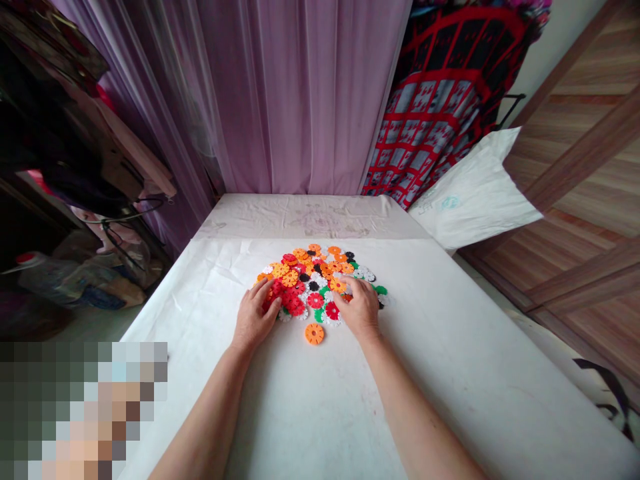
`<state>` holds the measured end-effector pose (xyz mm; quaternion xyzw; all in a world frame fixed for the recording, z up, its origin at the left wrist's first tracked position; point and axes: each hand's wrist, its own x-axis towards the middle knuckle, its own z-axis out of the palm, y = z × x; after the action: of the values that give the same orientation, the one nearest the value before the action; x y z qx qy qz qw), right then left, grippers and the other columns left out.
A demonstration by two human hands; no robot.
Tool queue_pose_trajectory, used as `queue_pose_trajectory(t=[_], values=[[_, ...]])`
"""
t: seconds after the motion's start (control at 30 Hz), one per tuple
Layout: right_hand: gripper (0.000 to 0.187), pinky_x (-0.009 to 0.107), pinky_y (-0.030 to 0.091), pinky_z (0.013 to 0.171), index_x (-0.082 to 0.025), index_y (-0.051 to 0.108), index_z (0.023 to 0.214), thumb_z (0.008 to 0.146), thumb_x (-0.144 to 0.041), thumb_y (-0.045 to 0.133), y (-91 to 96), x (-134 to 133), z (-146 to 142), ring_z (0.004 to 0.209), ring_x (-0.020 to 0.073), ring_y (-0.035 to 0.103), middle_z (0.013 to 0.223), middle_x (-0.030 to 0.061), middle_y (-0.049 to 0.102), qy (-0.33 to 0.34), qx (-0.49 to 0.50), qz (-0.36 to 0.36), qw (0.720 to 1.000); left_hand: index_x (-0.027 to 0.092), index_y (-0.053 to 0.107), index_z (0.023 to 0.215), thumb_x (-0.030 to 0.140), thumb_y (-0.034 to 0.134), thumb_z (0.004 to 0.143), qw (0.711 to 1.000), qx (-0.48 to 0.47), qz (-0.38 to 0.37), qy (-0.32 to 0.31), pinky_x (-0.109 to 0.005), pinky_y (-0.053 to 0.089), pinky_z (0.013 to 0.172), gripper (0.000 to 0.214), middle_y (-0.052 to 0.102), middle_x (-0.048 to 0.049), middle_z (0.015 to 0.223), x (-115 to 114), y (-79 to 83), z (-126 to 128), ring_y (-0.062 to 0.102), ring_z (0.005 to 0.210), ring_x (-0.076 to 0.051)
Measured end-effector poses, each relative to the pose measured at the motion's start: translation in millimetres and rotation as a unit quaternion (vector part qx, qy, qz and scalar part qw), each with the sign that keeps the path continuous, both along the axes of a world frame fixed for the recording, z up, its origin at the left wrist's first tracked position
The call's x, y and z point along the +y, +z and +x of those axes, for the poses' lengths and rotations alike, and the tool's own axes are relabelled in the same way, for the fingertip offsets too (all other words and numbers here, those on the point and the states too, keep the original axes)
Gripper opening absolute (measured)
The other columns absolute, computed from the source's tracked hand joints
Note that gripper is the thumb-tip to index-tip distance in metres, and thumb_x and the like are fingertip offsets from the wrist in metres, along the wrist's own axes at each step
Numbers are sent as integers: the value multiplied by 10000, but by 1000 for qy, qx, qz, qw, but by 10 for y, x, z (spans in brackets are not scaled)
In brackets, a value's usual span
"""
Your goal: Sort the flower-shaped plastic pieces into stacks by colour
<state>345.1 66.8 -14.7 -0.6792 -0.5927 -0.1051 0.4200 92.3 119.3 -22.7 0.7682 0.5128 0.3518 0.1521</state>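
Observation:
A heap of small notched plastic discs (315, 301) in red, orange, yellow, white, black and green lies on the white-covered table. At the heap's left edge is my left hand (256, 312), fingers apart and touching the red discs. Opposite it, my right hand (359, 305) rests on the right side of the heap, its fingers spread over white and red pieces. Some fingertips are hidden among the discs. One larger orange notched disc (315, 334) lies apart, between my wrists and in front of the heap.
The table (310, 413) has a white sheet, with a patterned cloth (320, 217) at its far end. Purple curtains (300, 100) hang behind. To the right are a white paper bag (470, 193) and a wooden door (575, 200); clothes hang on the left.

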Motion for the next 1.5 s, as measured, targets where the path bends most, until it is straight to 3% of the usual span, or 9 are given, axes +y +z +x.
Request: queue_pose_trajectory(t=[0.27,0.4,0.47,0.53,0.63,0.83,1.03,1.27,1.5], values=[[292,382,539,870,-215,613,1089,798,-193,636,35,-610,-369,978,236,664,1043,75,732,109,1,4,994,208,625,1276,428,549,890,1000,-8,9,2,-503,435,1075,451,616,-139,1355,-8,8,5,575,1249,-291],[294,394,555,862,-204,592,1105,814,-168,606,16,-697,-454,970,238,681,1064,90,732,120,-4,19,993,228,687,1135,407,548,905,996,-36,86,13,-482,427,1051,323,686,-109,1233,-107,190,39,609,1181,-262],[306,396,560,867,-201,581,1133,830,-165,599,38,-675,-460,972,235,687,1074,97,732,123,-15,34,992,237,722,973,433,566,901,994,-43,96,-12,-431,465,965,261,745,-72,1007,-187,314,93,669,977,-226],[317,393,563,874,-206,570,1162,848,-168,594,70,-642,-465,976,230,692,1081,99,732,129,-23,52,990,231,727,869,458,564,901,994,-42,63,-81,-368,495,833,281,742,-48,822,-269,417,167,668,798,-195],[322,392,569,883,-215,561,1184,866,-171,594,115,-608,-498,998,227,692,1090,102,729,145,-20,74,986,229,741,832,499,600,874,988,-62,-1,-144,-322,491,751,307,734,-48,776,-362,495,278,650,728,-179],[339,408,569,905,-223,557,1212,882,-151,571,140,-584,-585,1027,226,687,1109,103,722,163,-4,84,983,208,723,770,509,678,793,972,-147,-121,-141,-269,480,649,305,705,-38,704,-438,462,385,618,652,-155],[298,377,592,842,-211,573,1207,915,-152,550,109,-542,-578,952,212,700,1035,93,738,153,-19,101,983,160,674,762,566,691,754,921,-255,-247,-161,-229,454,570,406,676,-27,668,-467,402,418,588,600,-128],[295,355,602,817,-201,646,1201,926,-205,540,84,-549,-510,908,211,713,1018,105,752,159,21,65,985,148,670,798,585,664,778,911,-268,-263,-171,-233,453,601,437,655,-21,704,-451,389,376,556,630,-118],[235,233,584,617,-212,720,1083,910,-222,561,55,-557,-507,683,153,709,875,62,774,154,124,36,980,161,672,789,582,695,735,902,-269,-284,-181,-235,444,607,426,657,-20,710,-448,380,397,546,637,-118]])
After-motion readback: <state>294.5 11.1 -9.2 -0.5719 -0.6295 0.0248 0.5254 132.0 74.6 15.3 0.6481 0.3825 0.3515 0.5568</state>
